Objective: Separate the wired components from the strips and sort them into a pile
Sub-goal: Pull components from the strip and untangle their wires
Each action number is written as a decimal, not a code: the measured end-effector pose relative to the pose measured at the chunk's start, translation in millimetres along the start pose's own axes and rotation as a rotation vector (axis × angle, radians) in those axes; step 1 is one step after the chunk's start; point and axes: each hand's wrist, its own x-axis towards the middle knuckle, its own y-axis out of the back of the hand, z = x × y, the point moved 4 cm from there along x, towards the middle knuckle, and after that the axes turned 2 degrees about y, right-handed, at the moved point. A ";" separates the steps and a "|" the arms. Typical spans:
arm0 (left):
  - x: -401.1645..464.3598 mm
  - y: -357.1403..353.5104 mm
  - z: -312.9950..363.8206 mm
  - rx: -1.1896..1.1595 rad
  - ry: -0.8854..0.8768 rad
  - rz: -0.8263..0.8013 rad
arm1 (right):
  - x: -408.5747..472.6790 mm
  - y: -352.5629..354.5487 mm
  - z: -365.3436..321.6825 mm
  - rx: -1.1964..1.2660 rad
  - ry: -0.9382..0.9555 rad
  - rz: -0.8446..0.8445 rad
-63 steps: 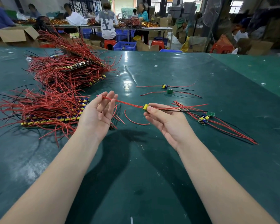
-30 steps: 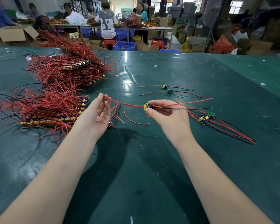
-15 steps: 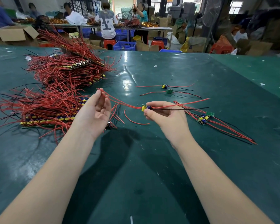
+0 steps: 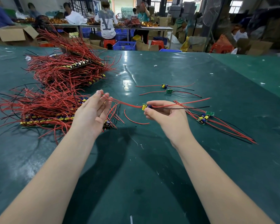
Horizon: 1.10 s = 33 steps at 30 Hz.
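My right hand (image 4: 166, 117) pinches a small wired component (image 4: 144, 106) with a yellow capacitor, held above the green table (image 4: 136, 183). Its red leads run left to the fingertips of my left hand (image 4: 92, 110), which is spread with straight fingers touching the leads. More red and black leads stick out to the right of my right hand. Strips of joined components with red wires (image 4: 47, 109) lie beside my left hand. A small pile of separated components (image 4: 204, 118) lies right of my right hand.
A taller heap of wired strips (image 4: 68, 70) lies at the back left. Two single components (image 4: 164, 86) (image 4: 169, 91) lie beyond my hands. A loose red wire (image 4: 132, 120) curls between my hands. People work at tables behind, among boxes.
My left hand has lifted a little and its fingers have spread along the red leads. My right hand keeps its pinch on the component in nearly the same place.
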 end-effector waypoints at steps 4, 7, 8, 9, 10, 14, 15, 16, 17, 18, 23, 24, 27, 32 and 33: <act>-2.5 -3.3 -0.4 -0.075 0.030 -0.030 | 1.9 1.8 4.8 0.293 -0.153 -0.005; -4.6 -7.1 -0.3 -0.129 0.049 -0.073 | 1.6 0.6 11.0 0.493 -0.354 -0.013; -5.4 -7.7 -0.2 -0.149 0.059 -0.084 | 1.1 -0.3 13.3 0.530 -0.414 -0.017; -6.2 -8.0 -0.2 -0.170 0.069 -0.090 | 0.3 -1.2 15.0 0.558 -0.464 -0.022; -6.9 -8.5 0.0 -0.189 0.077 -0.093 | -0.4 -2.0 16.2 0.579 -0.504 -0.026; -9.0 -10.3 2.9 -0.226 0.081 -0.091 | -2.3 -4.0 16.1 0.616 -0.553 -0.053; -9.2 -10.1 3.3 -0.225 0.082 -0.083 | -2.3 -4.2 15.5 0.601 -0.536 -0.064; -9.4 -9.5 3.1 -0.221 0.081 -0.072 | -2.3 -4.8 15.2 0.582 -0.513 -0.073; -9.6 -8.7 2.6 -0.215 0.080 -0.061 | -2.2 -5.1 15.1 0.565 -0.489 -0.074; -9.8 -8.3 1.9 -0.208 0.080 -0.052 | -2.1 -5.5 15.2 0.552 -0.467 -0.067; -9.4 -12.9 -5.1 -0.206 0.121 -0.055 | -1.4 -3.8 14.9 0.520 -0.376 -0.018; -9.1 -14.4 -6.8 -0.188 0.128 -0.071 | -1.2 -3.3 14.8 0.514 -0.365 -0.012; -8.1 -17.1 -9.3 -0.079 0.091 -0.142 | -1.4 -2.8 14.1 0.486 -0.333 -0.003; -8.8 -16.7 -8.4 0.113 -0.029 -0.200 | -1.0 -0.9 11.5 0.402 -0.257 0.023; -8.9 -15.9 -7.8 0.143 -0.055 -0.200 | -0.7 -0.2 10.5 0.371 -0.239 0.028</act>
